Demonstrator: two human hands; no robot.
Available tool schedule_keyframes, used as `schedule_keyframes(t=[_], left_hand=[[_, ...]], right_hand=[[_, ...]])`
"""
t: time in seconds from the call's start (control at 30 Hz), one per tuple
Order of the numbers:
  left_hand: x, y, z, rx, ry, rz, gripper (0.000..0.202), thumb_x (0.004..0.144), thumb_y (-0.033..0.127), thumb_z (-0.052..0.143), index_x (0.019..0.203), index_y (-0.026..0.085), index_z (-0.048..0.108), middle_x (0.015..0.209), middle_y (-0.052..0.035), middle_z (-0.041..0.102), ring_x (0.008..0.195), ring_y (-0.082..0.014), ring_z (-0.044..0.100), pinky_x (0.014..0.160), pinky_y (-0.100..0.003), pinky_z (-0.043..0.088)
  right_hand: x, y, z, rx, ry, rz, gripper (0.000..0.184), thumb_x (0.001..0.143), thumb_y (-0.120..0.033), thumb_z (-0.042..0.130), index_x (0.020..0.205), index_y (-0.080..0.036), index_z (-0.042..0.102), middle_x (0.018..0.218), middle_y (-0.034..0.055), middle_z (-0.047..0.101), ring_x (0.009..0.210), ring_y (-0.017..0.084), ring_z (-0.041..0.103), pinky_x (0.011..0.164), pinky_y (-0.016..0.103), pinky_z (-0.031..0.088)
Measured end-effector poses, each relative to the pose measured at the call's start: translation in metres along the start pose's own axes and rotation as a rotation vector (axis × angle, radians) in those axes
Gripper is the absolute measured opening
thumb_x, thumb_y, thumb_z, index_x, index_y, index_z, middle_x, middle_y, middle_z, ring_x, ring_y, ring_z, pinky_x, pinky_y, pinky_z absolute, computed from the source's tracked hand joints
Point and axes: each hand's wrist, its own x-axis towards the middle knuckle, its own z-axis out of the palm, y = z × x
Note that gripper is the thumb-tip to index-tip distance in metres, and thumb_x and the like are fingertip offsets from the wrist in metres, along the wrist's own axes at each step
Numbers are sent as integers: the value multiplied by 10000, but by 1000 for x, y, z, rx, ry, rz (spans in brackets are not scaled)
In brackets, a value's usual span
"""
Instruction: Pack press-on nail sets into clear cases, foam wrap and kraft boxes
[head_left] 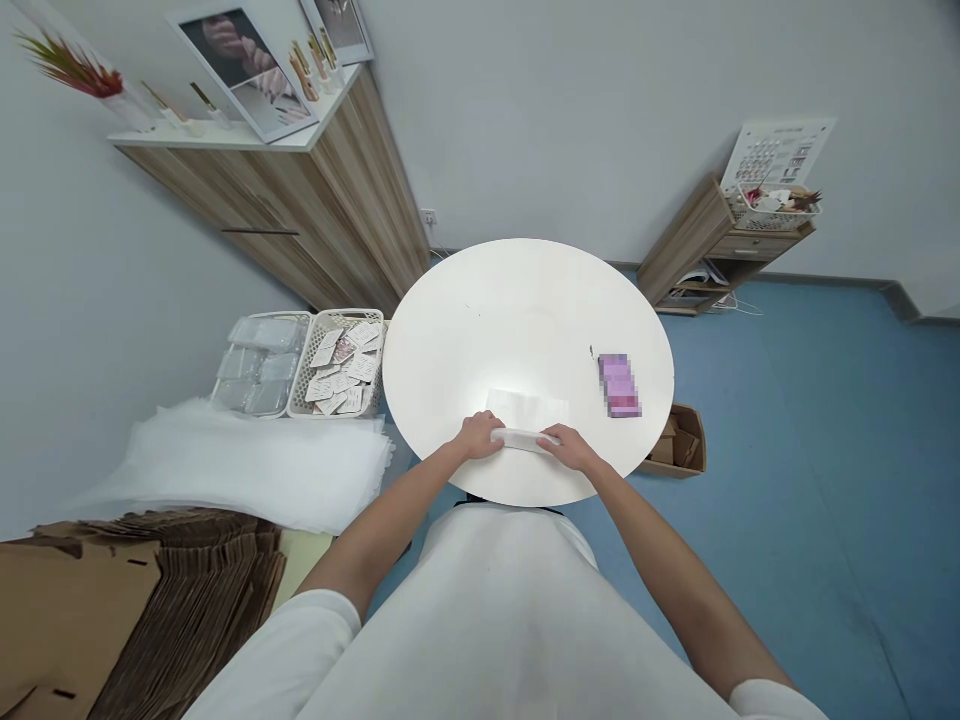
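Note:
A white foam sheet (527,410) lies on the round white table (517,320), its near part rolled into a tube (523,438). My left hand (481,437) grips the left end of the roll with fingers curled over it. My right hand (568,447) grips the right end the same way. A small pink-purple box (619,384) rests on the table to the right of my hands, apart from them.
To the left are a stack of white foam sheets (247,465), a basket of small cards (343,365), a basket of clear bags (259,362) and flat cardboard (135,590). An open carton (679,442) stands on the blue floor right of the table. Wooden cabinets line the wall.

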Motion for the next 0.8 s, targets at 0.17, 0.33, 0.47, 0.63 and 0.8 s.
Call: schedule_keyframes(t=[0.17,0.33,0.47,0.63,0.8], left_hand=[[6,-11,0,-43,50,-266,142,758,261,419,805,211,543,810,-22,586,799,-186,540,687,-289,375],[10,-10,4,-37,46,-365,106,748,215,414,768,203,518,761,-18,585,753,-181,545,682,-298,370],[6,-2,5,27,168,-422,358,723,210,455,1081,211,436,1052,-68,538,972,-225,484,779,-341,356],[-4,20,17,145,193,30,541,701,123,429,1225,230,347,1319,-69,325,1211,-244,260,956,-370,222],[-8,32,35,144,44,160,583,683,159,458,1245,247,329,1352,-60,282,1196,-274,273,957,-410,202]], right_hand=[[11,5,1,41,125,142,321,762,-467,429,919,-224,570,966,41,604,888,198,537,740,293,395],[15,13,6,-1,254,282,285,745,-356,462,980,-214,540,978,42,585,896,193,532,744,290,400],[8,22,17,-65,437,355,430,717,-309,485,1127,-187,453,1130,98,483,1062,246,439,857,348,360],[-8,31,51,185,591,406,674,686,-366,516,1270,-158,249,1263,150,333,1182,286,318,939,405,314],[-4,30,67,368,597,385,745,702,-365,506,1308,-178,114,1193,150,422,1099,261,434,830,379,409]])
